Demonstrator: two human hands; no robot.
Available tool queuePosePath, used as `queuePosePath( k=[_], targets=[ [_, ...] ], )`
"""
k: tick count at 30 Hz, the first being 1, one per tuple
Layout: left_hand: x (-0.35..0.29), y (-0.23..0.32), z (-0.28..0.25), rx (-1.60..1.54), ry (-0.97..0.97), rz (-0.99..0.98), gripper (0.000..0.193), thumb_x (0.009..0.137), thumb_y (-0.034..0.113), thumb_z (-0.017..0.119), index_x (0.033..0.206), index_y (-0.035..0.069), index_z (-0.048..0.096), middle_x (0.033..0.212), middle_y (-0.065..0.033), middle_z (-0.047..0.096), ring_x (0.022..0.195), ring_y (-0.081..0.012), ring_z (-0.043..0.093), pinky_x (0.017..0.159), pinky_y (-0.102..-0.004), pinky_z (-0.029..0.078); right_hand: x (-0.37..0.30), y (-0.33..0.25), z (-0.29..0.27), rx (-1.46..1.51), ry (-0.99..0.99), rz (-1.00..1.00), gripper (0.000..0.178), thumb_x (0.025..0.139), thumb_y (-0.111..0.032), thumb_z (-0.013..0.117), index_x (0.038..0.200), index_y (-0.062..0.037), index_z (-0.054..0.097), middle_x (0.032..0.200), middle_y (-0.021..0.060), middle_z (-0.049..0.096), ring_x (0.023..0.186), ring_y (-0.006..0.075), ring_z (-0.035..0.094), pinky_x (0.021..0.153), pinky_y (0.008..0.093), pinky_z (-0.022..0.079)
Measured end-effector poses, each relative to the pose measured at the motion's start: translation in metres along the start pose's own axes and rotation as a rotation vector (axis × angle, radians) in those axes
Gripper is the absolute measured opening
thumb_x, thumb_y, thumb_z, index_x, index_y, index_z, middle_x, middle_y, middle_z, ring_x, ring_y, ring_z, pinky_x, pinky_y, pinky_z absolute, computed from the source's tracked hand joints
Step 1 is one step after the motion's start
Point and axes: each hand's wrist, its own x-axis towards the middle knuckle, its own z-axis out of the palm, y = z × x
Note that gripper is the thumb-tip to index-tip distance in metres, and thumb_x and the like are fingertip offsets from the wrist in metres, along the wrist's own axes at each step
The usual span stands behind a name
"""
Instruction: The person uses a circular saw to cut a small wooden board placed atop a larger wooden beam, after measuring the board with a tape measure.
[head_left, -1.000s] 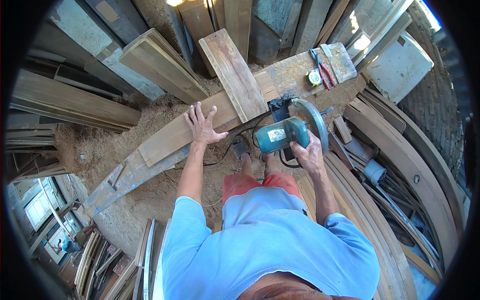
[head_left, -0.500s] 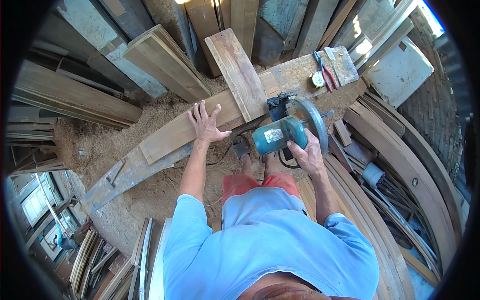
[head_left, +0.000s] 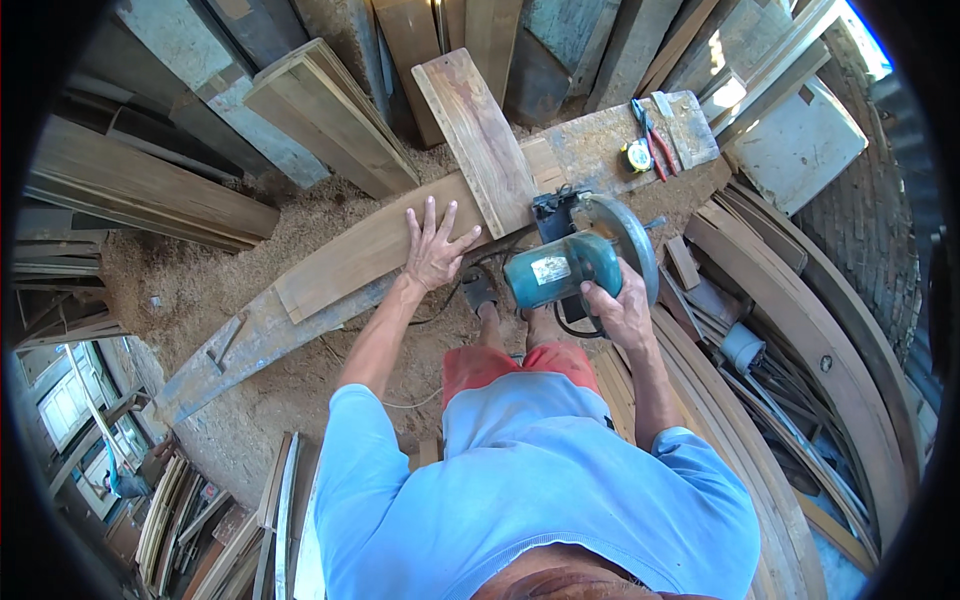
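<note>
My right hand (head_left: 622, 305) is wrapped round the handle of a green circular saw (head_left: 560, 268). The saw's round metal guard faces right, and its front sits at the end of a short wooden board (head_left: 480, 140). That board lies crosswise over a longer plank (head_left: 350, 250), which rests on a narrow, worn bench (head_left: 215, 375). My left hand (head_left: 437, 245) is spread flat on the long plank, just left of the short board, fingers apart. Whether the saw blade touches the wood is hidden by the saw's body.
A yellow tape measure (head_left: 635, 156) and red-handled pliers (head_left: 660, 150) lie on the bench's far right end. Boards (head_left: 330, 120) lean along the back. Long timbers (head_left: 800, 290) are stacked at right. Sawdust covers the ground, and a dark cord runs near my feet.
My left hand has slid right along the plank, closer to the short board. The right hand and the saw have stayed nearly in place.
</note>
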Motion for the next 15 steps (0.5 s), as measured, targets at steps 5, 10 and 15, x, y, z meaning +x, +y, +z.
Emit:
queuePosePath(
  k=[5,10,15],
  targets=[
    [0.007,-0.003,0.002,0.005,-0.024,0.044,0.092,0.075,0.018,0.086,0.156,0.042,0.051,0.171,-0.0254,0.027,0.158,-0.0575,0.012,0.116,-0.0854,0.012,-0.007,0.017,-0.011,0.028,0.111,-0.04,0.031,0.093,-0.017,0.074,0.117,-0.0005,0.064,0.084,0.0005,0.06,0.069,0.0094,0.055,0.063,0.0281,0.045],
    [0.01,0.002,-0.008,-0.001,-0.091,0.02,0.078,0.078,0.019,0.083,0.151,0.037,0.059,0.169,-0.0256,0.031,0.158,-0.0575,0.013,0.117,-0.0855,0.011,-0.011,0.015,-0.021,0.081,0.147,0.0,0.035,0.095,-0.016,0.073,0.125,-0.0008,0.064,0.081,0.0001,0.061,0.066,0.0093,0.056,0.059,0.0284,0.046],
    [0.005,0.0,-0.001,0.0,-0.048,0.026,0.08,0.077,0.018,0.083,0.151,0.037,0.058,0.17,-0.0263,0.031,0.158,-0.0575,0.012,0.117,-0.0859,0.01,-0.009,0.013,-0.024,0.105,0.154,0.006,0.03,0.095,-0.017,0.074,0.119,-0.0007,0.063,0.08,0.0002,0.06,0.065,0.0091,0.057,0.058,0.028,0.047]
  ],
)
